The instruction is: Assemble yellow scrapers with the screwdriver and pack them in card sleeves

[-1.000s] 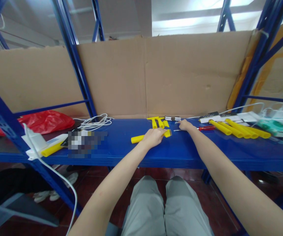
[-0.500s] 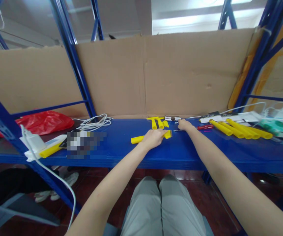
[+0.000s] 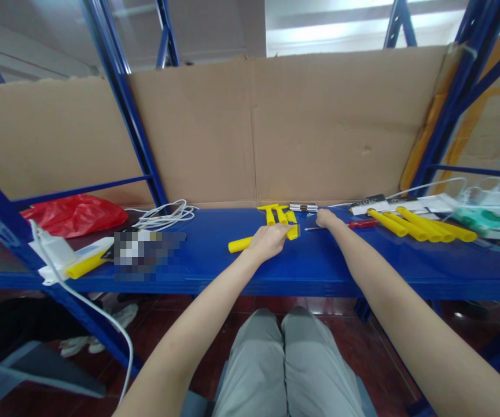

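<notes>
Blue desk (image 3: 215, 229), cardboard (image 3: 328, 127) behind.
Left hand (image 3: 269, 242) grips yellow scraper (image 3: 293, 233): likely light, stiff; hold by handle (image 3: 240, 245). Right hand (image 3: 327, 218): grip unclear.

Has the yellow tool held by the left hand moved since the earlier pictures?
No, not visibly. Judged against the crease in the cardboard, the yellow tool in the left hand shows no clear shift left or right.
</notes>
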{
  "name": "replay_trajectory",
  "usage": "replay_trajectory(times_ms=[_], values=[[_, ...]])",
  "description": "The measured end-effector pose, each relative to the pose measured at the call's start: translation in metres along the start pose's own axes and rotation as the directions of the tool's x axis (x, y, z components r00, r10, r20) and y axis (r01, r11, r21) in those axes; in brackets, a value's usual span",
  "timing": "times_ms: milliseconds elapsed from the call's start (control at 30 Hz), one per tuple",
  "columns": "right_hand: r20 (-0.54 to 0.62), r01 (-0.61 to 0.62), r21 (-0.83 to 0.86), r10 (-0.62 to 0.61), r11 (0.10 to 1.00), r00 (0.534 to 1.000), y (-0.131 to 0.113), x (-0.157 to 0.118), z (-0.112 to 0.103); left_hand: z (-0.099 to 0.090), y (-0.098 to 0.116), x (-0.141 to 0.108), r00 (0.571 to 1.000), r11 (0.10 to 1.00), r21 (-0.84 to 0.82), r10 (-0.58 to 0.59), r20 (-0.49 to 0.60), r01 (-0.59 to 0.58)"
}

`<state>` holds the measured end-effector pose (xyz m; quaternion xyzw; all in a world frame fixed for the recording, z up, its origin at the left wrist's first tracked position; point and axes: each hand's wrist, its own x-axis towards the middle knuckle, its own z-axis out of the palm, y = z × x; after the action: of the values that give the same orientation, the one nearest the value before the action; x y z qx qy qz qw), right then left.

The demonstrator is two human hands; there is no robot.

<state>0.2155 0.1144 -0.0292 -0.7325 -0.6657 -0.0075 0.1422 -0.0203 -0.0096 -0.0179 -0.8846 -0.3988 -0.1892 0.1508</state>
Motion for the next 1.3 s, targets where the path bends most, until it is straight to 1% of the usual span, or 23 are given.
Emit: replay_trajectory(times_ms=[100, 267, 367, 433, 500, 567, 633, 667, 733, 767, 833, 900, 933, 967, 1000, 1033, 1067, 1133, 1167, 1200, 1233, 1300], values=[[0.047, -0.026, -0.033, 0.027, 0.999, 0.999, -0.001, -0.003, -0.001, 0.003, -0.001, 0.0, 1.0, 1.0, 0.002, 0.001, -0.018, -0.001], [0.063, -0.057, -0.037, 0.059, 0.998, 0.996, -0.003, -0.01, -0.003, 0.004, -0.001, 0.0, 1.0, 1.0, 0.008, 0.002, -0.031, -0.001], [0.012, -0.144, 0.022, 0.144, 0.989, 0.989, -0.004, -0.011, -0.003, 0.003, 0.0, 0.0, 1.0, 1.0, 0.012, -0.005, -0.029, 0.006], [-0.054, -0.202, 0.123, 0.21, 0.972, 0.976, -0.006, -0.012, -0.005, 0.002, 0.0, 0.0, 0.999, 1.0, 0.007, -0.014, -0.029, 0.014], [-0.102, -0.211, 0.213, 0.237, 0.954, 0.966, -0.008, -0.014, -0.007, 0.001, -0.001, 0.0, 0.999, 1.0, -0.009, -0.026, -0.038, 0.026], [-0.129, -0.167, 0.279, 0.209, 0.946, 0.969, -0.009, -0.016, -0.01, 0.0, -0.004, -0.001, 0.996, 0.998, -0.042, -0.053, -0.069, 0.051], [-0.187, -0.064, 0.391, 0.147, 0.918, 0.971, -0.011, -0.019, -0.013, -0.002, -0.009, -0.001, 0.986, 0.991, -0.102, -0.102, -0.135, 0.088], [-0.229, 0.002, 0.471, 0.12, 0.882, 0.966, -0.013, -0.021, -0.014, -0.003, -0.011, -0.001, 0.974, 0.984, -0.146, -0.132, -0.182, 0.106], [-0.313, 0.129, 0.63, 0.098, 0.766, 0.945, -0.016, -0.024, -0.016, -0.006, -0.014, 0.001, 0.936, 0.959, -0.257, -0.195, -0.294, 0.119], [-0.34, 0.172, 0.687, 0.104, 0.706, 0.935, -0.018, -0.025, -0.016, -0.008, -0.015, 0.003, 0.914, 0.941, -0.321, -0.224, -0.34, 0.111], [-0.362, 0.22, 0.766, 0.123, 0.604, 0.924, -0.023, -0.028, -0.017, -0.012, -0.015, 0.011, 0.871, 0.885, -0.456, -0.293, -0.394, 0.092], [-0.35, 0.232, 0.814, 0.13, 0.532, 0.928, -0.028, -0.031, -0.018, -0.017, -0.013, 0.021, 0.813, 0.791, -0.605, -0.408, -0.416, 0.088], [-0.338, 0.231, 0.831, 0.13, 0.506, 0.932, -0.029, -0.033, -0.019, -0.02, -0.012, 0.028, 0.778, 0.722, -0.687, -0.478, -0.409, 0.083], [-0.326, 0.227, 0.845, 0.129, 0.483, 0.936, -0.031, -0.034, -0.02, -0.023, -0.01, 0.034, 0.73, 0.633, -0.77, -0.563, -0.388, 0.079], [-0.315, 0.223, 0.856, 0.13, 0.466, 0.94, -0.031, -0.035, -0.02, -0.025, -0.008, 0.041, 0.691, 0.534, -0.843, -0.636, -0.344, 0.072], [-0.306, 0.217, 0.865, 0.132, 0.453, 0.943, -0.032, -0.037, -0.02, -0.028, -0.007, 0.047, 0.653, 0.414, -0.908, -0.706, -0.274, 0.067], [-0.298, 0.212, 0.871, 0.134, 0.443, 0.945, -0.032, -0.037, -0.02, -0.029, -0.005, 0.052, 0.63, 0.277, -0.959, -0.755, -0.183, 0.054], [-0.286, 0.207, 0.881, 0.129, 0.425, 0.95, -0.032, -0.039, -0.02, -0.031, -0.002, 0.058, 0.614, 0.004, -0.999, -0.789, 0.017, 0.034], [-0.282, 0.209, 0.886, 0.123, 0.413, 0.952, -0.033, -0.04, -0.02, -0.031, -0.001, 0.059, 0.615, -0.114, -0.993, -0.781, 0.108, 0.03], [-0.279, 0.213, 0.893, 0.116, 0.397, 0.953, -0.033, -0.041, -0.02, -0.03, -0.001, 0.06, 0.617, -0.21, -0.977, -0.765, 0.185, 0.032], [-0.276, 0.216, 0.9, 0.111, 0.378, 0.955, -0.035, -0.042, -0.02, -0.028, -0.001, 0.059, 0.617, -0.286, -0.957, -0.747, 0.248, 0.038], [-0.261, 0.214, 0.917, 0.101, 0.335, 0.96, -0.038, -0.045, -0.02, -0.023, -0.003, 0.056, 0.62, -0.392, -0.918, -0.707, 0.341, 0.058]])
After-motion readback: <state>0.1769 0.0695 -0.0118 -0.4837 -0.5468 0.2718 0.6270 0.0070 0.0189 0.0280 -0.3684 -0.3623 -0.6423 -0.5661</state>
